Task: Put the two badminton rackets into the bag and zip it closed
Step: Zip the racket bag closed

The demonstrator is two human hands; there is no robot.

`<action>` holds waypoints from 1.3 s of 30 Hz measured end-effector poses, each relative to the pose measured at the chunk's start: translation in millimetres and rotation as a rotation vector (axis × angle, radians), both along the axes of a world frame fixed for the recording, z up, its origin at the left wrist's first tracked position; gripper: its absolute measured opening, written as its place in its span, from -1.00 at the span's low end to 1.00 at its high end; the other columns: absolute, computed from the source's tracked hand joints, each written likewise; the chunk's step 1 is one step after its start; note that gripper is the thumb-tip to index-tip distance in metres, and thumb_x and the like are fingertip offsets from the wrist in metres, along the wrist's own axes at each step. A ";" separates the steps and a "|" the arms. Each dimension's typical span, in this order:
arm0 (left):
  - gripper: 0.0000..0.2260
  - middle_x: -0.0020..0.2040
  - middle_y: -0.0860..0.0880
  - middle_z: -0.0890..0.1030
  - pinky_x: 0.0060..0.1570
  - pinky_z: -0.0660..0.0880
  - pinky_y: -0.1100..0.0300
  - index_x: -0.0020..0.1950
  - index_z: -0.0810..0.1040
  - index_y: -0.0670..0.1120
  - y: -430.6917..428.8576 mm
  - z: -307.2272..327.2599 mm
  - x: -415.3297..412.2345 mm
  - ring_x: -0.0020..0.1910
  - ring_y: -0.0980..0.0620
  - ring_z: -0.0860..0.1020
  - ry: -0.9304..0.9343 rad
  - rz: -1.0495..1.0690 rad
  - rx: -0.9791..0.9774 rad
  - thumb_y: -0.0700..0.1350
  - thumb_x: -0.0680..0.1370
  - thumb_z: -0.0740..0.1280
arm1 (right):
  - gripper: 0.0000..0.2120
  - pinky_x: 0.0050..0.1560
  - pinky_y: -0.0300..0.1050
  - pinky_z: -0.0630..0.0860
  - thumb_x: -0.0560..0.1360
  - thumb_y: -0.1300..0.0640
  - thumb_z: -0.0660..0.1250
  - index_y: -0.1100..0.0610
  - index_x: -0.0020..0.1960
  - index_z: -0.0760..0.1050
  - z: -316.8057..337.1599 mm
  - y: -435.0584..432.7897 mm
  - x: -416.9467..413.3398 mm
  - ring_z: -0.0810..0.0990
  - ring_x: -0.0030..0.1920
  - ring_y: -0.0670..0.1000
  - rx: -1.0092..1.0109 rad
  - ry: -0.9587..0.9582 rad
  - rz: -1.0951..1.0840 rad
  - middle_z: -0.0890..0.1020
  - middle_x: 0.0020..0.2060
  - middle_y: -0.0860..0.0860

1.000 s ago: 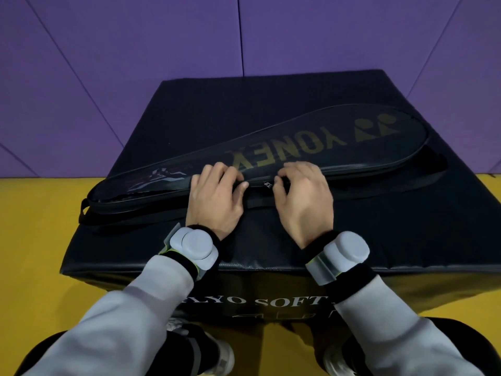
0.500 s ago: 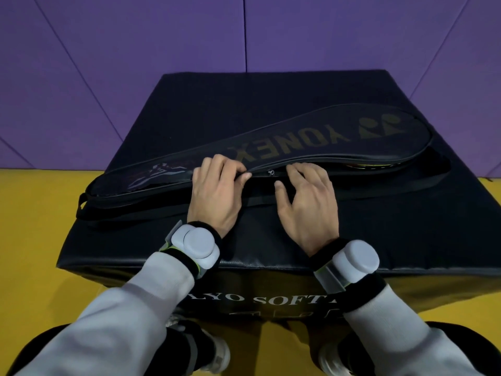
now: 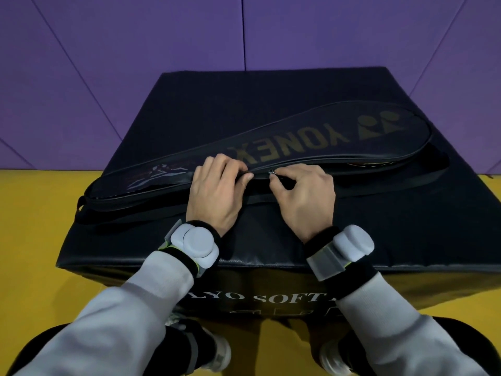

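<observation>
We have the black racket bag (image 3: 271,147) lying flat across the black padded box (image 3: 271,90), its narrow handle end to our left and its wide head end to our right. The rackets themselves are mostly hidden; only a sliver of yellow shows at the open seam near the head end, so we judge they are inside. Our right hand (image 3: 303,196) has its fingers (image 3: 276,177) closed in a pinch on the small metal zipper pull (image 3: 270,172), about midway along the near edge. Our left hand (image 3: 217,191) grips the bag edge just beside the pull, its fingers curled over the seam.

The step in hand looks like the zipping. To do it well, we keep the left hand clamped just behind the slider so the fabric stays taut, and we draw the pull along the line of the seam, not upward. The seam curves round the head end, so we should follow that curve and keep the loose shoulder strap (image 3: 379,183) clear of the teeth.
</observation>
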State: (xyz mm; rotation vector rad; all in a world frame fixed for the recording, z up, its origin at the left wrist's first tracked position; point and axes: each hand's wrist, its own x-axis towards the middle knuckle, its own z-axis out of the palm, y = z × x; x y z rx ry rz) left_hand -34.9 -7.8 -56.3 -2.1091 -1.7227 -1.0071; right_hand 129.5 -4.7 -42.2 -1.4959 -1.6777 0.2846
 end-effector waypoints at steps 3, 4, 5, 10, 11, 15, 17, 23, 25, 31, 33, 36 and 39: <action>-0.83 -0.03 0.00 0.53 -0.02 0.35 0.12 0.05 0.57 -0.08 0.4 -0.5 -0.1 -0.04 0.00 0.43 0.005 0.008 -0.009 0.01 0.62 0.31 | -0.86 -0.01 0.09 0.59 0.50 0.10 0.39 0.15 -0.08 0.69 -0.6 -1.2 2.5 0.66 -0.06 0.15 0.071 -0.120 0.045 0.72 -0.16 0.05; -0.83 -0.03 0.00 0.53 -0.01 0.34 0.12 0.04 0.57 -0.08 0.4 -0.5 0.0 -0.04 0.00 0.43 0.008 0.012 -0.011 0.02 0.62 0.31 | -0.86 -0.05 0.04 0.59 0.50 0.11 0.38 0.16 -0.09 0.68 -0.8 -1.4 3.1 0.66 -0.09 0.14 0.081 -0.136 0.053 0.71 -0.18 0.06; -0.82 -0.03 0.00 0.53 -0.01 0.34 0.12 0.04 0.57 -0.08 0.6 -0.5 -0.4 -0.04 0.00 0.44 0.009 0.015 -0.011 0.02 0.62 0.31 | -0.86 -0.10 0.00 0.59 0.51 0.12 0.37 0.16 -0.11 0.67 -1.2 -1.7 2.8 0.65 -0.11 0.13 0.096 -0.151 0.056 0.70 -0.19 0.05; -0.81 -0.04 0.01 0.53 -0.02 0.38 0.11 0.03 0.57 -0.08 -0.4 0.2 0.0 -0.05 0.00 0.45 0.002 -0.010 -0.031 0.03 0.62 0.29 | -0.82 -0.35 -0.13 0.45 0.48 0.14 0.34 0.16 -0.24 0.64 -1.4 -6.6 -3.1 0.57 -0.23 0.07 0.228 -0.314 -0.044 0.61 -0.23 0.02; -0.81 -0.04 0.02 0.53 -0.02 0.38 0.10 0.03 0.57 -0.07 -0.4 0.0 -0.1 -0.05 0.00 0.45 0.005 -0.021 -0.041 0.04 0.62 0.29 | -0.82 -0.38 -0.13 0.41 0.47 0.13 0.33 0.14 -0.26 0.62 -0.9 -7.9 -4.1 0.56 -0.24 0.07 0.238 -0.352 -0.075 0.61 -0.25 0.01; -0.81 -0.06 0.03 0.52 -0.01 0.39 0.08 0.02 0.57 -0.06 0.1 0.4 -0.9 -0.06 0.00 0.45 0.009 -0.045 -0.074 0.04 0.62 0.29 | -0.85 -0.39 -0.19 0.24 0.43 0.06 0.33 0.10 -0.26 0.57 2.7 -8.2 -5.6 0.54 -0.28 0.07 0.097 -0.380 -0.107 0.55 -0.34 -0.02; -0.82 -0.06 0.04 0.52 -0.01 0.39 0.08 0.01 0.56 -0.05 0.2 0.2 -1.1 -0.06 -0.01 0.45 0.007 -0.057 -0.091 0.04 0.61 0.29 | -0.81 -0.39 -0.14 0.30 0.44 0.03 0.32 0.11 -0.29 0.50 1.8 -4.4 -4.8 0.53 -0.33 0.09 -0.031 -0.339 -0.075 0.54 -0.39 -0.03; -0.84 -0.08 0.03 0.53 -0.02 0.39 0.09 0.01 0.58 -0.08 0.9 -2.2 -2.3 -0.07 0.01 0.45 -0.039 -0.108 -0.070 0.00 0.62 0.31 | -0.72 -0.42 -0.08 0.36 0.43 0.13 0.31 0.13 -0.39 0.30 -0.2 0.2 -4.4 0.38 -0.45 0.05 0.017 -0.159 0.085 0.34 -0.52 -0.05; -0.84 -0.08 0.02 0.54 -0.03 0.39 0.09 0.01 0.59 -0.09 1.4 -2.8 -2.0 -0.07 0.00 0.45 -0.034 -0.122 -0.052 -0.02 0.62 0.31 | -0.71 -0.39 -0.14 0.25 0.44 0.14 0.31 0.09 -0.38 0.26 -0.3 -0.3 -4.8 0.32 -0.43 0.01 0.061 -0.203 0.127 0.30 -0.49 -0.08; -0.84 -0.06 0.03 0.53 -0.02 0.35 0.12 0.02 0.58 -0.07 0.9 -0.4 -0.7 -0.07 0.01 0.44 0.015 -0.094 -0.054 0.00 0.63 0.29 | -0.70 -0.40 -0.14 0.24 0.43 0.05 0.30 0.09 -0.40 0.28 1.5 -1.7 -2.7 0.37 -0.44 0.03 0.037 -0.230 0.035 0.35 -0.50 -0.05; -0.85 -0.06 0.03 0.53 -0.02 0.33 0.15 0.02 0.58 -0.07 0.3 -0.2 -0.9 -0.07 0.01 0.44 0.022 -0.075 -0.054 -0.01 0.63 0.29 | -0.68 -0.40 -0.15 0.21 0.43 0.05 0.31 0.09 -0.40 0.26 2.7 -0.1 0.6 0.35 -0.45 0.03 0.046 -0.242 -0.006 0.34 -0.51 -0.05; -0.87 -0.06 0.03 0.53 -0.01 0.33 0.14 0.02 0.57 -0.07 0.2 0.5 -1.4 -0.06 0.01 0.44 0.014 -0.041 -0.057 -0.03 0.62 0.31 | -0.67 -0.39 -0.15 0.20 0.43 0.05 0.33 0.13 -0.40 0.28 4.7 4.8 19.2 0.34 -0.44 0.05 0.040 -0.233 -0.094 0.36 -0.51 -0.04; -0.89 -0.06 0.04 0.53 0.00 0.31 0.14 0.01 0.58 -0.06 0.3 -0.5 -2.2 -0.06 0.01 0.44 0.020 -0.020 -0.055 -0.04 0.61 0.32 | -0.71 -0.40 -0.15 0.23 0.44 0.05 0.34 0.15 -0.37 0.39 2.5 8.1 40.5 0.43 -0.42 0.07 0.027 -0.259 -0.122 0.46 -0.49 -0.01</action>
